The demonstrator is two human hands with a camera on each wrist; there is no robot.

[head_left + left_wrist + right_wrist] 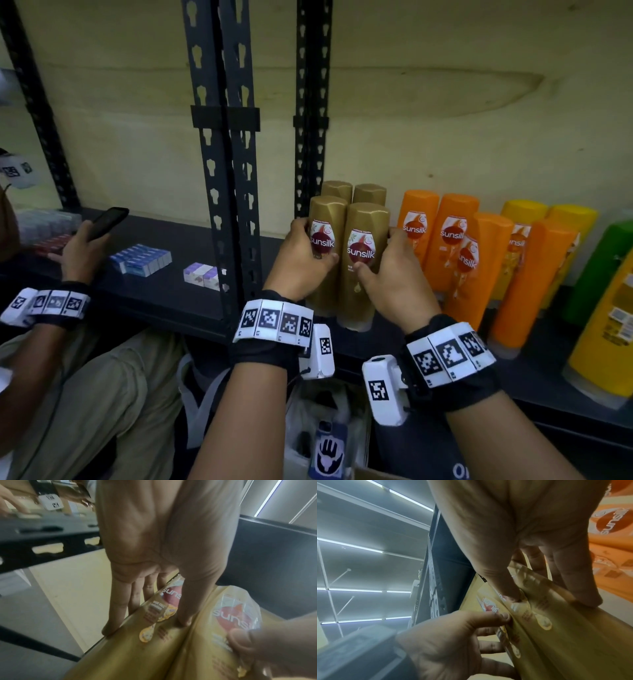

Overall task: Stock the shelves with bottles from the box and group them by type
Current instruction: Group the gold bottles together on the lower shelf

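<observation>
Two gold Sunsilk bottles stand upright side by side at the front of the black shelf [164, 301]. My left hand [313, 241] grips the left gold bottle [325, 216], thumb on its label. My right hand [376, 253] grips the right gold bottle [365, 222]. Two more gold bottles [337, 190] stand right behind them. In the left wrist view my left hand [147, 626] clasps the left gold bottle [133, 651]. In the right wrist view my right hand [551, 599] clasps the right gold bottle [565, 635].
Orange Sunsilk bottles [452, 236] stand just right of the gold ones, then yellow bottles [524, 212] and a green one [606, 267]. Black uprights [226, 171] split the shelf. At left, another person's hand holds a phone [106, 222] near small boxes [142, 258]. A bag [325, 445] lies below.
</observation>
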